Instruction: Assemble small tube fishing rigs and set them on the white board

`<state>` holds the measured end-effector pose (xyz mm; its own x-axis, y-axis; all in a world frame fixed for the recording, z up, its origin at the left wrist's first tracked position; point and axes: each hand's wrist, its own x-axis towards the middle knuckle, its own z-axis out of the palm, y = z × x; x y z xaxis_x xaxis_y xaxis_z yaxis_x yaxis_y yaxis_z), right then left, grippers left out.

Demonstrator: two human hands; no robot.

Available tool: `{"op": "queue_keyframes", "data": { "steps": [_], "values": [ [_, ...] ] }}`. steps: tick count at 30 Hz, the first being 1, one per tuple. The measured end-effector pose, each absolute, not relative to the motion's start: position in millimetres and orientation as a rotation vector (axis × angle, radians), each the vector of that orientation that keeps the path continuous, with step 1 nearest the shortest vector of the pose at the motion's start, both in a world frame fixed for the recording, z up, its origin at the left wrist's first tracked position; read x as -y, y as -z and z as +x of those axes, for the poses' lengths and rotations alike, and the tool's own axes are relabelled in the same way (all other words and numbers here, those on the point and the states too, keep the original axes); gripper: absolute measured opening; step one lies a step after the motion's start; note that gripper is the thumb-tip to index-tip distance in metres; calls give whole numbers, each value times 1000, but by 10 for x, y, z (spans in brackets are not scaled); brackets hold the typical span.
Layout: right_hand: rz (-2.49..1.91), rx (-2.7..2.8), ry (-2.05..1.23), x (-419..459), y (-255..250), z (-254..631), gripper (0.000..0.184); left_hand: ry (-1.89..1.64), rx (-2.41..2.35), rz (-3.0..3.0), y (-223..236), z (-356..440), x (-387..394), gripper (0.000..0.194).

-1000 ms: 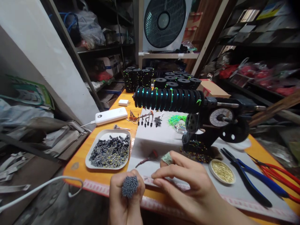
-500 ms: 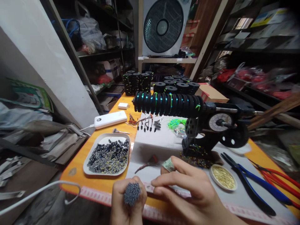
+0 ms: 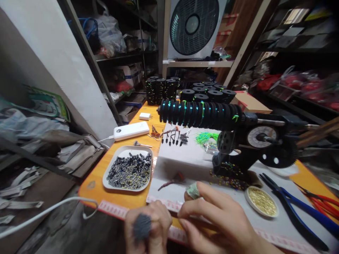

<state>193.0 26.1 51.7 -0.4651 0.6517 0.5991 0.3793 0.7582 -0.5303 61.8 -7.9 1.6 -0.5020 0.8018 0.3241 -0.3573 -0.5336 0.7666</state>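
Observation:
My left hand [image 3: 160,220] is closed in a fist at the bottom centre. Out of its top sticks a tight bundle of thin grey strands [image 3: 142,226], blurred by motion. Close beside it on the right is my right hand [image 3: 219,218], its fingers bent and apart, with nothing visible in them. Pale green tape [image 3: 193,190] wraps one of its fingers. Beyond that hand, a dark reddish slender tool [image 3: 171,180] lies on white paper. A square white tray [image 3: 108,183] of small black and grey tubular pieces stands to the left.
A machine with a ridged black roller [image 3: 198,113] spans the table. Blue-handled pliers [image 3: 291,208] and a dish of gold bits [image 3: 262,201] lie at right. A white power bank [image 3: 132,130] is at left; black spools [image 3: 201,93] and a fan [image 3: 194,24] are behind.
The view has shifted, so the table things appear farther right. The bundle in my left hand has tilted and blurred, moving left relative to the fist. My right hand keeps nearly the same pose.

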Motion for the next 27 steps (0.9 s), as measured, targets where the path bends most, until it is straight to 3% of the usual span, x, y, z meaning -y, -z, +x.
{"op": "queue_keyframes", "data": {
  "steps": [4,9,17,27],
  "values": [
    [-676,2163,-271,-270,-486,1938,18,-2153,-994,952,-68,268,55,17],
    [-693,2175,-260,-266,-536,1926,20,-1936,-1399,1308,-211,-399,-92,10],
    [-737,2215,-208,-278,-549,1899,22,-804,-1708,1975,-304,-754,-512,6],
    [-733,2126,-416,-288,-459,1968,14,-679,-1691,2111,-341,-585,-717,13]
  ]
}}
